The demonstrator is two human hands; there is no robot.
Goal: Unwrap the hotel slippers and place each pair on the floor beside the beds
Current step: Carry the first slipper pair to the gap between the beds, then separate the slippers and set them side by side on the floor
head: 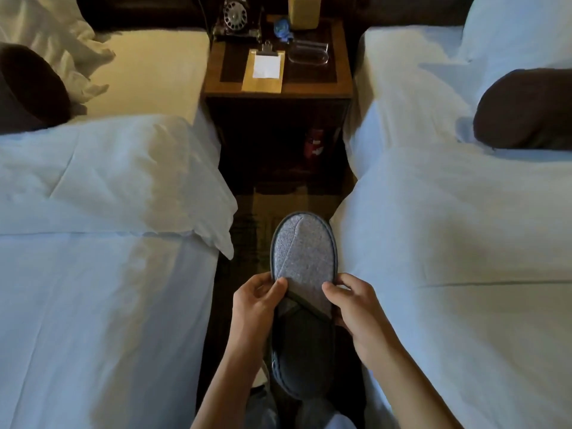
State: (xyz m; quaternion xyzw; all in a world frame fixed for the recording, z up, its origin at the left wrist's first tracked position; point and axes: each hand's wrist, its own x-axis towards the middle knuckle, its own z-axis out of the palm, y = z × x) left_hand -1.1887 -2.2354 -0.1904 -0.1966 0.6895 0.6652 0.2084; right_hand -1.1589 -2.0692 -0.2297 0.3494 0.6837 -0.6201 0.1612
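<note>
A grey speckled slipper (305, 255) with dark trim is held up in the aisle between two beds, toe pointing away from me. It looks stacked on a second slipper, whose dark heel part (301, 360) shows below. My left hand (257, 305) grips the left edge at the strap, thumb on top. Over on the other edge, my right hand (356, 308) pinches the same way. No wrapping is visible on the slipper.
The left bed (93, 274) and the right bed (464, 258), both in white linen, flank a narrow strip of dark floor (278, 199). A wooden nightstand (315, 85) stands at the far end with a clipboard (264, 69), a telephone (235, 17) and a clear tray (309, 54).
</note>
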